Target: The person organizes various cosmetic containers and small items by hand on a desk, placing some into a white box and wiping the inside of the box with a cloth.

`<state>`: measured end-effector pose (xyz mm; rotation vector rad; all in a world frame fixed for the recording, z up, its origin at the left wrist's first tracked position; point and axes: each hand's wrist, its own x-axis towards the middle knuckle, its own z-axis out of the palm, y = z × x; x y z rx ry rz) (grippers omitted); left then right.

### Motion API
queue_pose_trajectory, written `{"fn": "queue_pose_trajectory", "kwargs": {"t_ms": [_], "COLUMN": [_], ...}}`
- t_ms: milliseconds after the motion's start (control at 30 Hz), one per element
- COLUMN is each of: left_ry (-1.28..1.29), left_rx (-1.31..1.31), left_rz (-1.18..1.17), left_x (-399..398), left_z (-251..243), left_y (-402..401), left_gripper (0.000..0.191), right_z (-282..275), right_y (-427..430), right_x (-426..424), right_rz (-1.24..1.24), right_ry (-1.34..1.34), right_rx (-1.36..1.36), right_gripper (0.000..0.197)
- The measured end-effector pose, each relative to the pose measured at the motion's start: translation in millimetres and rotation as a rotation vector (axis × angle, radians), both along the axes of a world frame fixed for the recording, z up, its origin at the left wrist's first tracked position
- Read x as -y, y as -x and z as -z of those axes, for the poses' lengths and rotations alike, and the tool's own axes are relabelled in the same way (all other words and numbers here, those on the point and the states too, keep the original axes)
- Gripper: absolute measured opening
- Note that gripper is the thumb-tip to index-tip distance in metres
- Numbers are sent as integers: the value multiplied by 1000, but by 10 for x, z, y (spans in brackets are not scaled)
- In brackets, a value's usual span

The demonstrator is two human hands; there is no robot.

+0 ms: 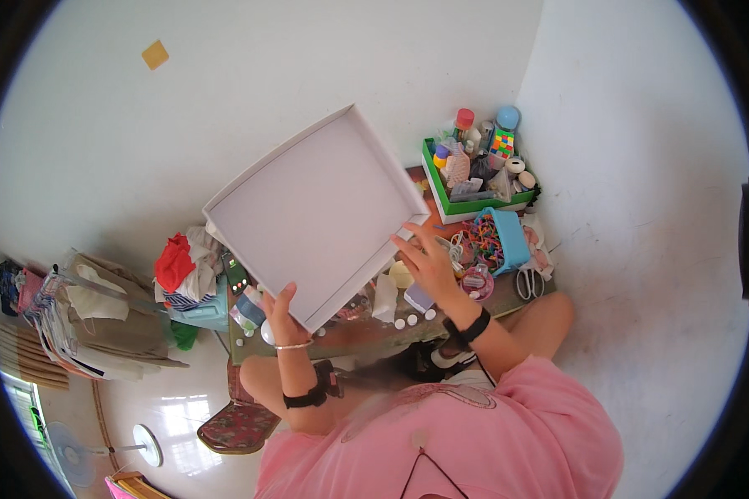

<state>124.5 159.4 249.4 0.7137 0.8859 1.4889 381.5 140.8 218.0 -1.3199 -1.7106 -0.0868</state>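
A large, shallow white box or lid is held up tilted above the low table, its bare inside facing me. My left hand grips its near-left corner, the thumb on the outer edge. At the right corner, my right hand has its fingers on the rim. The box covers much of the table behind it. Below its lower edge lie a crumpled white tissue, a lavender box and several small white caps.
A green-and-white box of bottles and small items stands at the back right. Before it, a blue basket lies tipped with colourful pieces; white-handled scissors are nearby. At left are a phone and piled clothes. Walls bound the back and right.
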Motion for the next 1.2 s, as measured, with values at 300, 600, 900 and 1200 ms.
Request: {"fn": "queue_pose_trajectory", "kwargs": {"t_ms": [300,600,900,1200], "left_ry": [-621,-162,-108,-181], "left_rx": [-1311,133,212,-140], "left_rz": [-616,-329,-131,85], "left_x": [182,300,333,717], "left_z": [-89,-105,154,399], "left_y": [104,178,-56,-704], "left_gripper": [50,64,62,74], "right_z": [1539,1150,-523,-339], "right_y": [614,497,-65,216], "right_x": [40,-44,259,-157], "right_rz": [149,121,151,106], "right_ry": [605,525,-13,383], "right_rx": [578,662,-272,-579], "right_gripper": [9,8,18,21]}}
